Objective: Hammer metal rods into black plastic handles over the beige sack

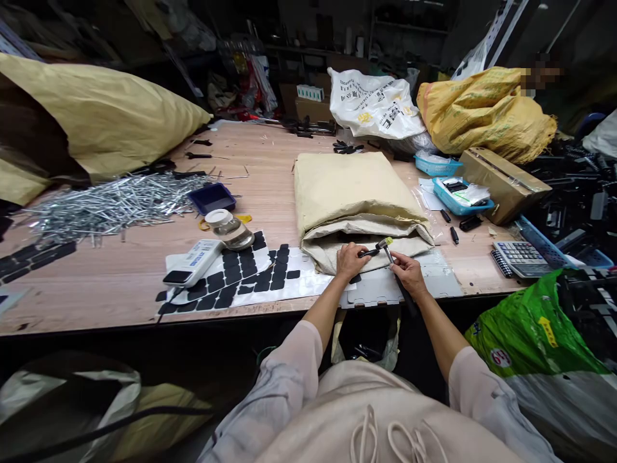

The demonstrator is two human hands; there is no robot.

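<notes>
My right hand is closed round a small hammer with a yellow-tipped head, a metal neck and a dark handle. The fingers of my left hand pinch a small black part, whose exact kind I cannot make out. The hammer head is close to the part's right end; whether they touch is unclear. Both hands are at the open mouth of a folded tan paper sack lying on the workbench. Beneath my hands is a grey sheet at the bench's front edge.
Left on the wooden bench lie a heap of metal rods, a dark blue tray, a jar and a white device. Blue baskets, a cardboard box and a calculator stand right. A green bag leans in front.
</notes>
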